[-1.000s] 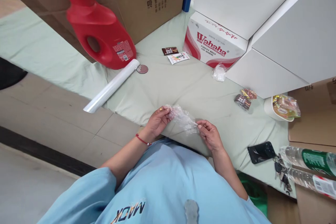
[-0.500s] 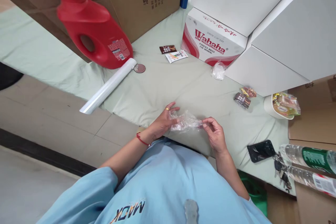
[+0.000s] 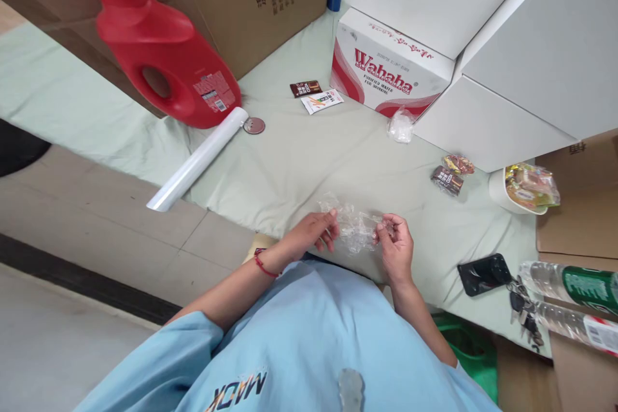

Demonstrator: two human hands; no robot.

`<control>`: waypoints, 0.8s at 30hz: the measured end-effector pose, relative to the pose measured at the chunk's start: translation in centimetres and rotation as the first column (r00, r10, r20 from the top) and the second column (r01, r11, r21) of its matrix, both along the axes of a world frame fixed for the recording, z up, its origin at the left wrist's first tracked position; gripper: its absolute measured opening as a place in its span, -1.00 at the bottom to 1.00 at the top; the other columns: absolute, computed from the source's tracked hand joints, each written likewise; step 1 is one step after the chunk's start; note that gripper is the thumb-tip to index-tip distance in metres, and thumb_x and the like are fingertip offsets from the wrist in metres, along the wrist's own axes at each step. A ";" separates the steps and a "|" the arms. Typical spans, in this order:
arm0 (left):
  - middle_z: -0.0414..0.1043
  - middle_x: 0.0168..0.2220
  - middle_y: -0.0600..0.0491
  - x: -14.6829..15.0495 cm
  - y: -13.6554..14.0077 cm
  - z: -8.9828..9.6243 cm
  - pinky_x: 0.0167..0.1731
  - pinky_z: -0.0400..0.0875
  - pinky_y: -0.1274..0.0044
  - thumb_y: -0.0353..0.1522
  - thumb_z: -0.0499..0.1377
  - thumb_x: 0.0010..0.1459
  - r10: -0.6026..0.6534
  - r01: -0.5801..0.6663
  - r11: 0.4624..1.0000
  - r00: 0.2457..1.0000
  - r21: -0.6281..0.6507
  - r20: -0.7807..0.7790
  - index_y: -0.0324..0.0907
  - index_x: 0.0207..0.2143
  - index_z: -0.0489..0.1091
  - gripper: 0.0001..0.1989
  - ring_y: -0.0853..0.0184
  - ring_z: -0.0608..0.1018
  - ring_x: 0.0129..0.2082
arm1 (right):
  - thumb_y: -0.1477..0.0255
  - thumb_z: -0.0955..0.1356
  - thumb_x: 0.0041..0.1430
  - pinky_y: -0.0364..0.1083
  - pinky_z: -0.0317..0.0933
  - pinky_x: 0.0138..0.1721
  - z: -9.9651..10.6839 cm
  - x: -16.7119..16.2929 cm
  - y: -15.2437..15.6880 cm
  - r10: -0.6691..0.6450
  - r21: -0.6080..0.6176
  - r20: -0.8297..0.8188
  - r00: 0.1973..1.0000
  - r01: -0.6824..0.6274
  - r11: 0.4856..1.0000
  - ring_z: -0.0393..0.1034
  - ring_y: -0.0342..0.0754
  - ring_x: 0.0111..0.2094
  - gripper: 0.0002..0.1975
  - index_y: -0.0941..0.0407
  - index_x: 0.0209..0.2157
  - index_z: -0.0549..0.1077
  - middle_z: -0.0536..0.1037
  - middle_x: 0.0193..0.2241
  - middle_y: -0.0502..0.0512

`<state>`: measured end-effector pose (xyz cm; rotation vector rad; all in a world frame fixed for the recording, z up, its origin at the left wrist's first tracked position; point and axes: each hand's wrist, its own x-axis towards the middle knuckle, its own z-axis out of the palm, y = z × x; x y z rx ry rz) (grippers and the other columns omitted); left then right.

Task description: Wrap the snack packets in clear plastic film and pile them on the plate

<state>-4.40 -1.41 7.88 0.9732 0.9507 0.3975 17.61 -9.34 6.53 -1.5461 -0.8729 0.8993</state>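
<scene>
A crumpled piece of clear plastic film (image 3: 355,228) stretches between my two hands, low over the near edge of the cloth-covered table (image 3: 290,167). My left hand (image 3: 316,232) grips its left side, thumb against the fingers. At the other end my right hand (image 3: 396,241) pinches the film between thumb and fingertips. Farther off, a white roll of film (image 3: 197,159) lies at the table's left edge, its near end jutting past it. Beside its far end rests a small round brown disc (image 3: 253,125). A wad of clear plastic (image 3: 401,126) sits by the Wahaba carton.
A red jug (image 3: 164,58) stands back left before a cardboard box (image 3: 251,19). The water carton (image 3: 386,71) is at the back. Snack packets (image 3: 316,102) lie in the middle, others (image 3: 448,180) at right. A tub (image 3: 499,193), phone (image 3: 484,274), keys (image 3: 524,309) and bottles (image 3: 586,286) line the right.
My left hand has turned and its fingers have curled in on the film. The film is more spread out and hangs lower between my hands. The view has shifted slightly.
</scene>
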 end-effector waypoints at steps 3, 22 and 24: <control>0.52 -0.21 0.02 2.4 -0.7 0.8 -0.46 0.49 0.49 0.13 0.38 0.02 -0.013 0.019 0.994 0.998 -0.107 0.058 -0.14 -0.23 0.44 -0.45 0.21 0.65 -0.27 | 0.22 0.42 0.36 -0.08 0.47 -0.34 0.6 -1.0 -0.9 0.119 0.079 0.136 0.984 -0.131 0.988 0.47 -0.11 -0.41 -0.73 0.03 0.00 0.44 0.48 -0.31 -0.01; 0.57 -0.30 0.09 -3.2 2.9 -1.3 -0.25 0.49 0.52 -0.36 0.46 -0.19 0.644 -0.625 0.765 0.734 -0.155 0.217 -0.15 -0.45 0.43 -0.73 0.35 0.61 -0.28 | 0.21 0.46 0.29 -0.01 0.47 -0.20 0.0 4.8 0.2 -0.139 0.150 0.280 0.950 0.100 0.984 0.51 -0.07 -0.32 -0.75 0.09 -0.15 0.53 0.49 -0.18 0.08; 0.55 -0.28 0.11 -3.8 3.4 -0.9 -0.25 0.49 0.51 -0.37 0.46 -0.18 0.649 -0.641 0.758 0.724 -0.120 0.232 -0.14 -0.45 0.41 -0.71 0.35 0.60 -0.28 | 0.22 0.44 0.31 0.01 0.46 -0.15 0.3 5.8 0.3 -0.165 0.200 0.355 0.920 0.098 0.975 0.50 -0.05 -0.26 -0.78 0.09 -0.18 0.56 0.47 -0.13 0.11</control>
